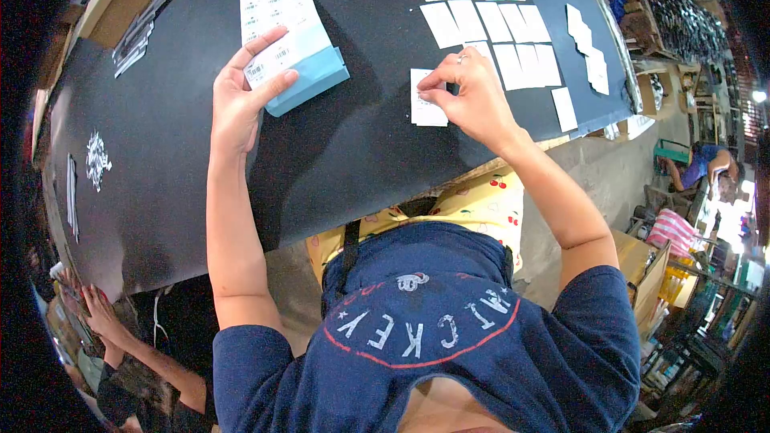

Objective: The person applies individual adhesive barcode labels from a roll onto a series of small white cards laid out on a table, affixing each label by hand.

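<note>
My left hand (245, 84) grips a long sheet of barcode stickers (277, 0) between thumb and fingers. The sheet's near end is folded over, showing its light blue backing (313, 80). Over a small stack of white cards (429, 116), my right hand (469, 92) has its thumb and fingertips pinched together at the top card. Whatever lies in that pinch is too small or hidden to make out. Some dark print shows on the card under the fingertips. Beyond the right hand, several blank white cards (493, 22) lie in rows on the black tabletop (353, 160).
Overlapping white cards (589, 48) and a single card (565, 109) lie at the right. At the left are a pile of small white pieces (96, 162), thin strips (135, 44) and a cardboard box (132, 0). Another person's hands (100, 317) are at the lower left table edge.
</note>
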A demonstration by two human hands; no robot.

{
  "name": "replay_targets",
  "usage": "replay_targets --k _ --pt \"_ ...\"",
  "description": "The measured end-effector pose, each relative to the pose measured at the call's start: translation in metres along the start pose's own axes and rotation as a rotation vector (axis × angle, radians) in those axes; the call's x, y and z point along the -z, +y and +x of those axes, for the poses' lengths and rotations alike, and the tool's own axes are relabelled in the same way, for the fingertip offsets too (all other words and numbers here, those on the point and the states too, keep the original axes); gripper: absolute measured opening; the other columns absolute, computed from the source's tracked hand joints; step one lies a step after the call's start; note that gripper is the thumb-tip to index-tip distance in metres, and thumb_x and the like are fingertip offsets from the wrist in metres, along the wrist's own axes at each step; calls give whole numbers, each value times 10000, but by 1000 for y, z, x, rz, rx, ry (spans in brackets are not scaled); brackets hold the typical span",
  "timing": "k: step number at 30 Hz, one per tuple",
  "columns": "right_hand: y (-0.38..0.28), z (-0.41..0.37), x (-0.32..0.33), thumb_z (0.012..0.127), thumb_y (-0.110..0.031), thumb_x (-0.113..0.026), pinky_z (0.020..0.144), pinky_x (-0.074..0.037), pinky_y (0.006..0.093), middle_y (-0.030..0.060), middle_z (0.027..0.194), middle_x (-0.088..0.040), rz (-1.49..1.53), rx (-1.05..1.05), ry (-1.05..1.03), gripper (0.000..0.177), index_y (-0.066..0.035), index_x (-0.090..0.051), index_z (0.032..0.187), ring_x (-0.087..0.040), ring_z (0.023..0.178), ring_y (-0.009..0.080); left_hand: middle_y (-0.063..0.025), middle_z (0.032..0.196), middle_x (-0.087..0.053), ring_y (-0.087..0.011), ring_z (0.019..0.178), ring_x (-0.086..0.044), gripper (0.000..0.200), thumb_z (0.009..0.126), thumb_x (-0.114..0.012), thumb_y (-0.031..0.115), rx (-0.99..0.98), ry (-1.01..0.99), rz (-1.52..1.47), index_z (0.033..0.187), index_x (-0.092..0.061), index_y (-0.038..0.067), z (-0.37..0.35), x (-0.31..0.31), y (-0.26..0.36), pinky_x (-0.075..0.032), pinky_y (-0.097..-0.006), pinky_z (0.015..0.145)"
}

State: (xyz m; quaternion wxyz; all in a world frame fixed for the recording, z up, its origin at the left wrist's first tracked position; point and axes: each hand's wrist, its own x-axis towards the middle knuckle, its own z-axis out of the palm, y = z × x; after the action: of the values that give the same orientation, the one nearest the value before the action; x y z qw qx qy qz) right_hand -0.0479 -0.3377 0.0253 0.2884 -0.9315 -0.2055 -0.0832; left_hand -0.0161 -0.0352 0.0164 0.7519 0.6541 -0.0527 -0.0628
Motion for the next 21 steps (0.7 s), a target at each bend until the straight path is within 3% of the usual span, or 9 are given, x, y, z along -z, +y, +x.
replay_targets --k 10,12,13,15,16,18,19,21 --pt "-4 -10 -3 701 -112 -758 832 -422 340 88 1063 -573 -47 -55 30 143 -67 -729 834 -528 900 242 -147 1253 -579 -193 1130 -569 603 727 -761 -5 -9 -7 -27 1286 -534 0 -1 -3 1 -433 -303 996" --pt "-4 -12 -4 700 -108 -759 880 -421 348 89 1055 -582 -75 -56 53 293 -100 -722 990 -539 990 256 -161 1193 -609 -181 1085 -597 602 699 -798 14 -17 14 -41 1250 -555 -9 -1 -4 2 -465 -303 962" --pt "-4 -11 -3 700 -108 -759 880 -421 348 89 1055 -582 -75 -53 52 293 -100 -722 990 -539 990 256 -161 1193 -609 -181 1085 -597 602 699 -798 14 -18 17 -41 1250 -555 -9 -1 -4 2 -465 -303 962" --pt "-7 -8 1 717 -96 -731 944 -416 397 99 1138 -590 54 -42 144 441 -115 -651 1151 -536 1089 300 -161 1189 -615 -177 1083 -599 607 698 -799 10 -25 14 -30 1254 -555 -5 0 -4 2 -467 -300 959" --pt "-2 -7 4 717 -96 -731 944 -416 397 99 1138 -590 55 -39 142 441 -115 -651 1151 -536 1089 300 -161 1189 -615 -177 1083 -599 607 698 -799 10 -25 17 -29 1254 -555 -5 0 -2 1 -467 -300 959" --pt "9 -3 14 780 -143 -691 1058 -337 428 83 1378 -479 -37 213 -31 597 -133 -501 1345 -422 1281 317 -138 1241 -585 -185 1118 -571 596 725 -768 3 -9 -2 1 1276 -542 0 0 1 0 -433 -301 993" --pt "10 -3 19 780 -143 -691 1058 -337 428 83 1378 -479 -32 213 -35 597 -133 -501 1345 -422 1281 317 -138 1241 -585 -185 1118 -571 596 725 -768 3 -4 2 2 1276 -542 0 0 1 -1 -433 -301 993" --pt "8 -2 33 862 -311 -600 1135 -213 470 25 1533 -284 -380 428 -305 640 -143 -371 1436 -235 1414 291 -132 1238 -589 -183 1112 -575 594 724 -766 -2 -10 2 -22 1276 -546 7 1 1 -2 -437 -297 987"
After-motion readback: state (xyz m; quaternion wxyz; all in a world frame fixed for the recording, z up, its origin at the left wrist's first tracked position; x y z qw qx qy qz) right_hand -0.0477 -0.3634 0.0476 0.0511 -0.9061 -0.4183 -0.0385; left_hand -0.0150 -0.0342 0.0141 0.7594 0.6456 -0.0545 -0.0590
